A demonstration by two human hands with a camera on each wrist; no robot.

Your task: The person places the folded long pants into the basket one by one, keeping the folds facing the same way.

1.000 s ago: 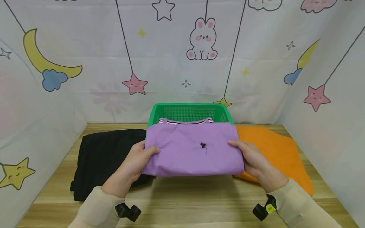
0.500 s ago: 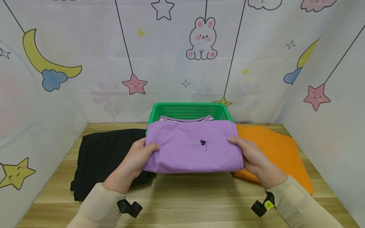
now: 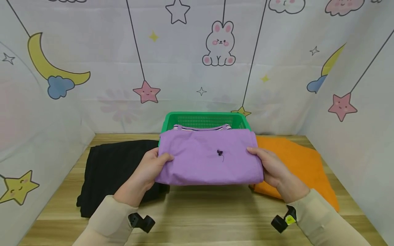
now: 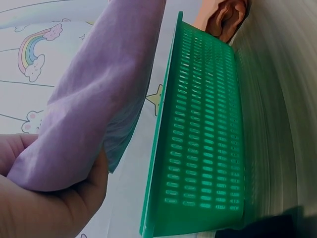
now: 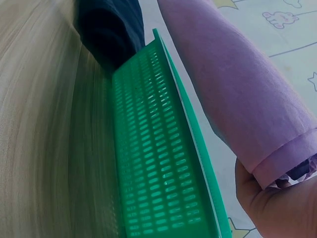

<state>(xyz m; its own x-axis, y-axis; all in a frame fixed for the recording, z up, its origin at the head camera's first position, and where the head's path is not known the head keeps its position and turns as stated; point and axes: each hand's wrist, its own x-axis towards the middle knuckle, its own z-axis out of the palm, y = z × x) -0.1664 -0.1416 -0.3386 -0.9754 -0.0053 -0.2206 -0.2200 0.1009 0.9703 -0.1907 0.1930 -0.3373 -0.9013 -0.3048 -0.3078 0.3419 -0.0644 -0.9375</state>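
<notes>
The left hand (image 3: 148, 169) and right hand (image 3: 276, 169) pinch the folded purple fabric garment (image 3: 209, 162) by its ends; it's edged slightly higher, apparently clearing the near rim of the green perforated plastic basket (image 3: 203, 120).

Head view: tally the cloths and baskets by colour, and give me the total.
Black cloth: 1
Purple cloth: 1
Orange cloth: 1
Green basket: 1
Total: 4
</notes>
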